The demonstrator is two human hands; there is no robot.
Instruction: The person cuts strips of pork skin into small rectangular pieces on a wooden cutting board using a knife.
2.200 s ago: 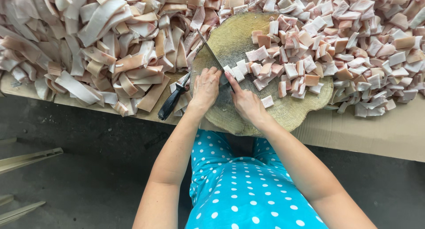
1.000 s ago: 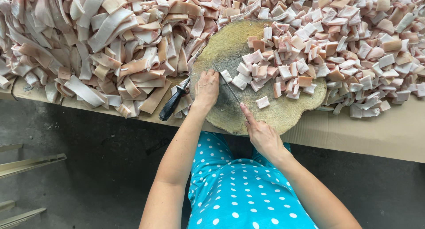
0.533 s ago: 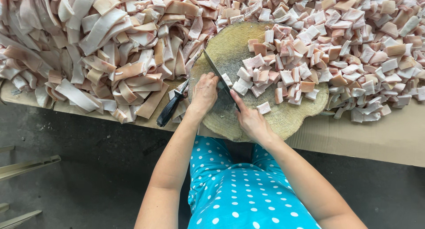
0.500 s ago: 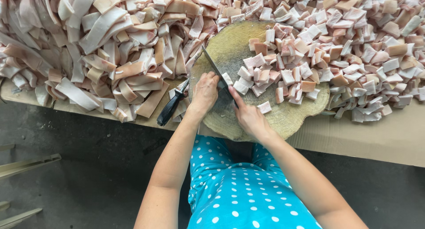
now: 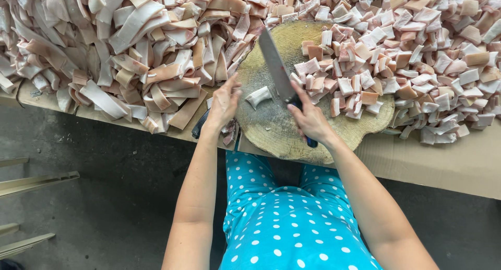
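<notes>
Right hand [image 5: 312, 118] grips a long steel-bladed knife [image 5: 276, 69], blade raised over the round wooden chopping block [image 5: 276, 131]. Left hand [image 5: 223, 102], fingers loosely spread, holding nothing, sits just beside a pale cut strip piece [image 5: 259, 96] at block centre, positioned for steadying it.

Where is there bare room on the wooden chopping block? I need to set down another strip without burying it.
The chopping block is bare on its near-left part, between the left hand, the lone piece and the knife in the right hand. Its right half is crowded with cut pieces.
</notes>
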